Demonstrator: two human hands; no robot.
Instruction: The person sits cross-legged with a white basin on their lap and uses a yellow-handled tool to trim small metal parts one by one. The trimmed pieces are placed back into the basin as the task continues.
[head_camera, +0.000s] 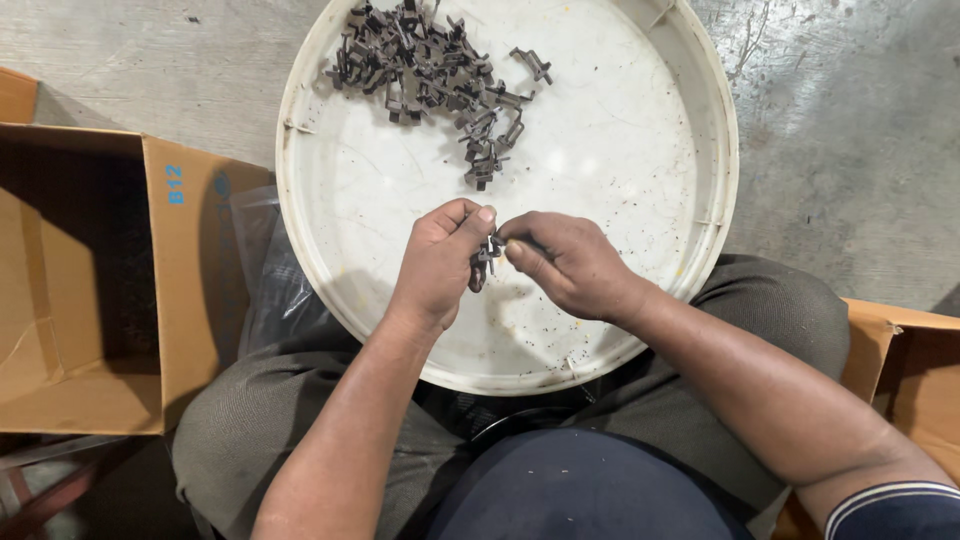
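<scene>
Two hands meet over the near half of a round white tray (700, 130) that rests on the person's lap. The left hand (435, 265) and the right hand (570, 265) both pinch one small dark clip (486, 258) between thumb and fingertips — it hangs just above the tray floor, its lower end dangling below the left thumb. Both grips are closed on that clip; how it is shaped in detail is too small to tell.

By my reading, the step in hand is working a single piece between the fingers — fitting, bending or checking it, I cannot tell which. Whatever follows would call for fine fingertip force and a steady hold, since the piece is tiny and half hidden by the thumbs.

Both forearms come in from the bottom edge and converge, wrists bent slightly inward, knuckles up, elbows spread wide over the knees. The right arm shows a dark cuff with pale stripes at the frame's corner.

At the tray's far side lies a pile (425, 70) of similar dark clips, well apart from the hands. An open cardboard box (190, 290) stands to the left on the concrete floor (850, 130), another box (910, 370) to the right.
</scene>
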